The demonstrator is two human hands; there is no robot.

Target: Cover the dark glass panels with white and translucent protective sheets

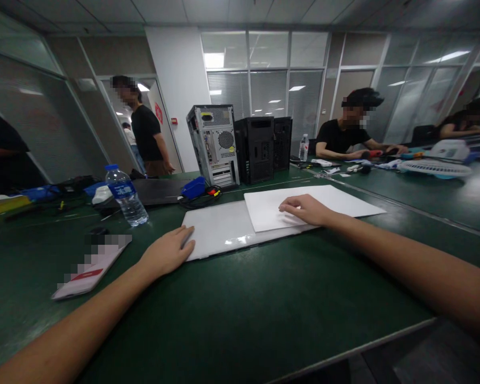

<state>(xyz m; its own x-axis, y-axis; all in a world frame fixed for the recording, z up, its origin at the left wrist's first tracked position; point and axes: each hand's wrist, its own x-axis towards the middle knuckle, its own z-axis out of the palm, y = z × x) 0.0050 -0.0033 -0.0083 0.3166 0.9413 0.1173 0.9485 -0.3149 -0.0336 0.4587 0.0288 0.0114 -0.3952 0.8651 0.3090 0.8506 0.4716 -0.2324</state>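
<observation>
A flat, translucent white plastic folder or sleeve [216, 229] with a glossy lower edge lies on the green table. My left hand [170, 248] rests at its left edge, thumb apart from the fingers. Partly over the folder's right side lies white paper [344, 200], perhaps a stack; I cannot tell how many sheets. My right hand [308, 209] is over this paper, fingers loosely bent with tips pointing left. No sheet is visibly lifted, and whether the fingertips touch the paper is hard to tell.
Left of the folder stand a water bottle [126, 194] and a pale, partly blurred flat object [90, 274]. Computer cases [218, 144] and a coiled black cable [202, 198] are behind it. A seated person [346, 130] works across the table; another person [146, 128] stands at back left.
</observation>
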